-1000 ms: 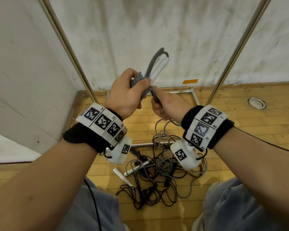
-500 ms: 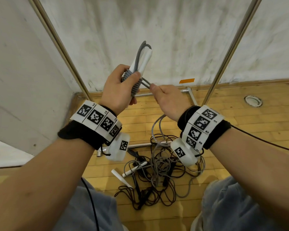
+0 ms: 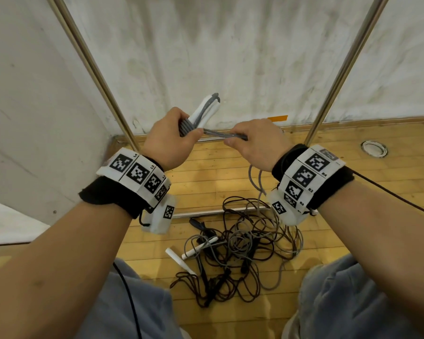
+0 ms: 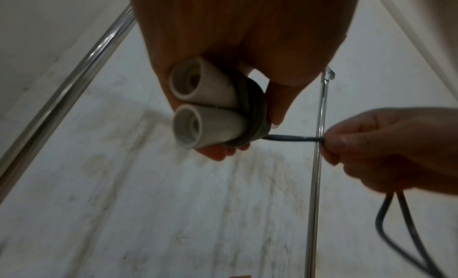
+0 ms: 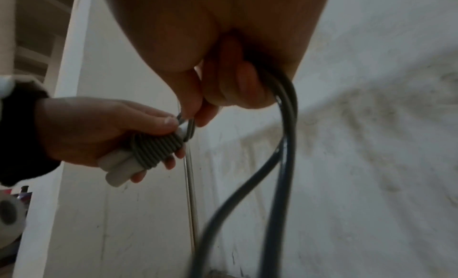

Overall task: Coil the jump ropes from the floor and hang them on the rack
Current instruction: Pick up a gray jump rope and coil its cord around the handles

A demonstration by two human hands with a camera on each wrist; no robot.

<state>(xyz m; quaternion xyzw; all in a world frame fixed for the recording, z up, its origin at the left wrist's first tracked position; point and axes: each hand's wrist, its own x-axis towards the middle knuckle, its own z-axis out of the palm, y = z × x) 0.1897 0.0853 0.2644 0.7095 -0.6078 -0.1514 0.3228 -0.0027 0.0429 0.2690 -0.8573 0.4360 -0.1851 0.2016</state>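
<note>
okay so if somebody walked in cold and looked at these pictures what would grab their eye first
Front and centre, the left hand grips two white handles bound together by turns of grey rope, while the right hand pinches the rope's free length and holds it taut sideways. Below the hands, a tangle of dark and grey jump ropes sprawls on the wooden floor, between the slanted metal rack poles.

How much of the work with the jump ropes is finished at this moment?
Done: several turns of grey rope already sit wrapped around the two white handles.
In hand: the left hand grips the handles, while the right hand pulls the doubled rope taut for another turn.
Left: slack trails to the floor, a tangled pile of ropes awaits coiling, and no hung rope shows on the rack poles.
</note>
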